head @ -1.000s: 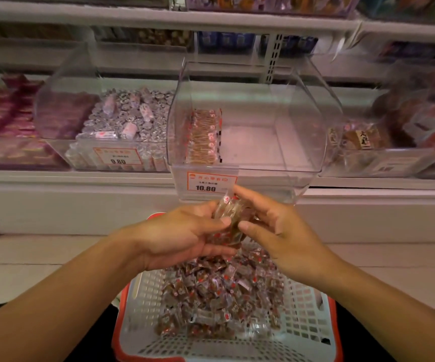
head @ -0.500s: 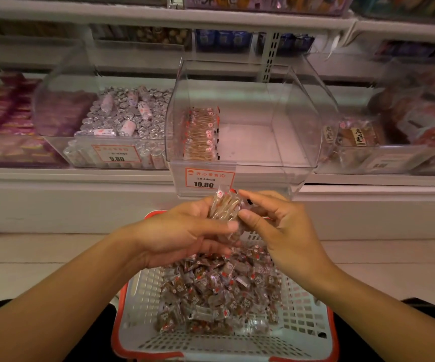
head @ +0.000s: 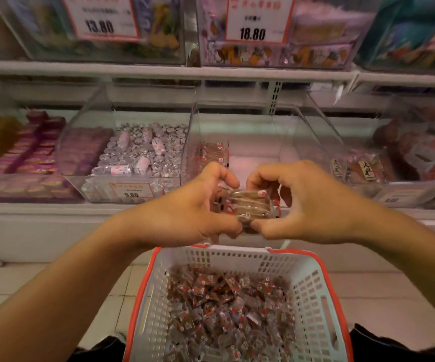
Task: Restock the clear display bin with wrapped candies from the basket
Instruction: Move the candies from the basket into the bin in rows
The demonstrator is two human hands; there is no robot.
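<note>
Left neighbour bin (head: pixel 101 158) was packed with silver foil candies (head: pixel 145 150), tagged 9.80 (head: pixel 131 190). Pink packs (head: pixel 32 150) sat further left, brown snack packs (head: pixel 365 169) on the right. Upper shelf (head: pixel 158 70) carried blurry bins with 13.80 (head: pixel 100 18) and 18.80 (head: pixel 254 20) tags. Tiled floor (head: pixel 41 288) below.

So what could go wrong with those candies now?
The stack of candies is only pinched between the left hand and right hand, so pieces might slip out. It sits past the basket rim, so drops could hit the floor. The bin wall is clear, easy to bump.
</note>
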